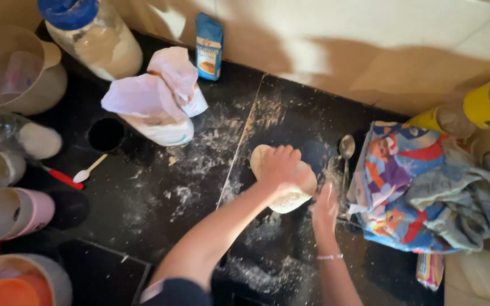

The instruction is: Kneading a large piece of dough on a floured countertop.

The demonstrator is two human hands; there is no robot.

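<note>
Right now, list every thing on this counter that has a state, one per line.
Dough: pressed under left hand.
Right hand: flat against the dough's side.
Flour bag: open, top unrolled.
Big jar: closed, blue lid.
Pink cup: tipped on its side.
Metal spoon: lying on counter.

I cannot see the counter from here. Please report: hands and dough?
Left hand pressing flat on pale round dough lump. Right hand open beside it, touching its edge. Metal spoon close by.
</note>
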